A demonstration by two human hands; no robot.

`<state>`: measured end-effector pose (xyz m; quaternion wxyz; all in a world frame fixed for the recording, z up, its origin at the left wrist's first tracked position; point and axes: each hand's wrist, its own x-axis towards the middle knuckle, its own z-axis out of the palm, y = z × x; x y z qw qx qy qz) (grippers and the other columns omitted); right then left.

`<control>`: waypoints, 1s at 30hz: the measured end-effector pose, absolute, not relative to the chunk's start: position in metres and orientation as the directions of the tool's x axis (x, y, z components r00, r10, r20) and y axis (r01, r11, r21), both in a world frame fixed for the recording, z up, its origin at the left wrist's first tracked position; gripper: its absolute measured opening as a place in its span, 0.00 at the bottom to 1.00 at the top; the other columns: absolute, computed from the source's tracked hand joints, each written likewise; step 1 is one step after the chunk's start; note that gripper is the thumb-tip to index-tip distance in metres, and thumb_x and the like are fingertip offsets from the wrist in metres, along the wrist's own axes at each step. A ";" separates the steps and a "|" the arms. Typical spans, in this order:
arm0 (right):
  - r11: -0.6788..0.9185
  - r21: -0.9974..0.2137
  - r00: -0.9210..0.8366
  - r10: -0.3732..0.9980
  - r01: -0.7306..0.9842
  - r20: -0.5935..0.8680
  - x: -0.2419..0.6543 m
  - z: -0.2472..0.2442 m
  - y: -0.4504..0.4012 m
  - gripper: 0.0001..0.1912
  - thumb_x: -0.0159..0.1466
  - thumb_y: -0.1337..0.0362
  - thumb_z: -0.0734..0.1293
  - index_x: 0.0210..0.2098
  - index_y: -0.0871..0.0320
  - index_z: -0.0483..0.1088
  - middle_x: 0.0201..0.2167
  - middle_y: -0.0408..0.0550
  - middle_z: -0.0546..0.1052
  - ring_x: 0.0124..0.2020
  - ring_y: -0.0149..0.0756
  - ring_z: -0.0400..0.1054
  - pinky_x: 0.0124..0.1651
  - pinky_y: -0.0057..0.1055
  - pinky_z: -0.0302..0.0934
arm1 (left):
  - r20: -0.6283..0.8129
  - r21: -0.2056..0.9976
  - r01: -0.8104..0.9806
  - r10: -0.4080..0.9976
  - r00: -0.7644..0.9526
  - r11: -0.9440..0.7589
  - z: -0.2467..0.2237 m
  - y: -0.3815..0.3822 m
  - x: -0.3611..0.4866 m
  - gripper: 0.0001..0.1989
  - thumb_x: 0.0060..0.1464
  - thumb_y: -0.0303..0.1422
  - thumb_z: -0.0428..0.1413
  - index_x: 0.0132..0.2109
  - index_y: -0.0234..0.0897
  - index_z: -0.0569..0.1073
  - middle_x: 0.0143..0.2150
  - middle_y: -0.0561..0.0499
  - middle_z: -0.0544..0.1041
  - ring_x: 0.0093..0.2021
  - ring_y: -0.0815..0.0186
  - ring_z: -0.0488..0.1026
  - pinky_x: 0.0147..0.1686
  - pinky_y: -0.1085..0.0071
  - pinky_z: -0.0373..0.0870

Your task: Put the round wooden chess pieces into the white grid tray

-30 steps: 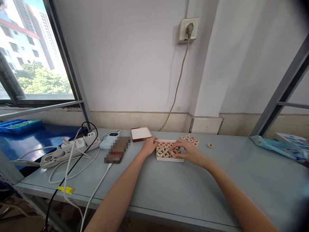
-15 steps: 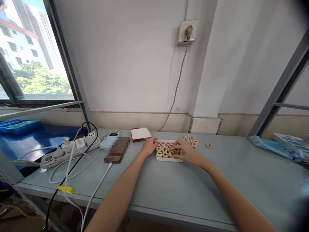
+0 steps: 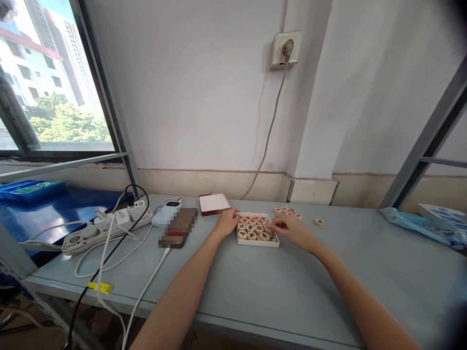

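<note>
A shallow white box (image 3: pixel 259 244) on the desk holds rows of round wooden Chinese chess pieces (image 3: pixel 251 236), marked in red toward the back and black toward the front. My left hand (image 3: pixel 226 222) grips the box at its far left corner. At the right rim is my right hand (image 3: pixel 292 231), its fingers bent together; whatever is between them is hidden. Behind that hand lies a cluster of red-marked chess pieces (image 3: pixel 285 210), partly covered by it. One black-marked chess piece (image 3: pixel 319 222) lies alone farther right.
Back left of the box is a red-edged lid (image 3: pixel 214 203), its white inside facing up. A phone (image 3: pixel 180 228), a light blue power bank (image 3: pixel 167 214) and a power strip (image 3: pixel 87 233) with cables are on the left. A plastic bag (image 3: pixel 419 226) lies far right.
My right hand has shifted from over the front right pieces to the box's right rim, uncovering those pieces. My left hand has stayed on the box.
</note>
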<state>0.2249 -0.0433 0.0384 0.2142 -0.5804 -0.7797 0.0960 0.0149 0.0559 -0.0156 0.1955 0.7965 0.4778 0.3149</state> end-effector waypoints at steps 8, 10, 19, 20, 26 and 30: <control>0.304 -0.434 -0.266 0.952 0.848 0.149 0.217 0.043 -0.052 0.24 0.61 0.47 0.54 0.21 0.54 0.71 0.25 0.44 0.75 0.27 0.34 0.64 0.31 0.32 0.53 | 0.315 0.604 0.643 0.882 0.351 -0.471 -0.016 0.057 0.015 0.15 0.54 0.30 0.47 0.46 0.33 0.72 0.35 0.47 0.75 0.37 0.64 0.70 0.39 0.72 0.63; 0.310 -0.439 -0.270 0.951 0.844 0.152 0.217 0.043 -0.051 0.24 0.61 0.47 0.55 0.22 0.54 0.71 0.25 0.44 0.75 0.27 0.34 0.64 0.31 0.31 0.53 | 0.315 0.598 0.647 0.881 0.353 -0.473 -0.016 0.058 0.015 0.15 0.53 0.30 0.47 0.46 0.34 0.72 0.36 0.47 0.75 0.38 0.64 0.70 0.40 0.71 0.63; 0.299 -0.445 -0.265 0.954 0.844 0.138 0.219 0.040 -0.047 0.22 0.61 0.48 0.55 0.24 0.54 0.72 0.26 0.43 0.75 0.27 0.34 0.65 0.30 0.30 0.53 | 0.327 0.611 0.626 0.875 0.357 -0.484 -0.018 0.058 0.015 0.15 0.53 0.30 0.47 0.46 0.33 0.72 0.37 0.47 0.76 0.38 0.64 0.70 0.39 0.72 0.63; 0.288 -0.438 -0.247 0.957 0.852 0.150 0.221 0.041 -0.046 0.22 0.61 0.48 0.55 0.24 0.54 0.72 0.26 0.43 0.75 0.28 0.35 0.65 0.30 0.30 0.53 | 0.328 0.615 0.621 0.874 0.359 -0.486 -0.018 0.058 0.015 0.15 0.53 0.30 0.47 0.46 0.33 0.73 0.37 0.47 0.76 0.39 0.64 0.70 0.39 0.72 0.63; -0.111 -0.117 0.150 0.893 0.987 0.425 0.264 0.032 -0.036 0.17 0.63 0.58 0.53 0.37 0.54 0.72 0.43 0.51 0.73 0.44 0.45 0.64 0.43 0.40 0.54 | 0.313 0.616 0.633 0.883 0.349 -0.468 -0.016 0.056 0.015 0.15 0.53 0.30 0.47 0.46 0.34 0.72 0.35 0.48 0.76 0.37 0.65 0.70 0.38 0.72 0.63; -0.455 -0.014 0.431 0.835 0.891 0.343 0.303 0.010 -0.033 0.17 0.59 0.68 0.55 0.42 0.64 0.69 0.43 0.66 0.70 0.47 0.56 0.62 0.41 0.48 0.55 | 0.305 0.612 0.645 0.890 0.340 -0.457 -0.014 0.056 0.015 0.14 0.54 0.30 0.47 0.46 0.34 0.72 0.34 0.48 0.75 0.36 0.65 0.69 0.38 0.73 0.63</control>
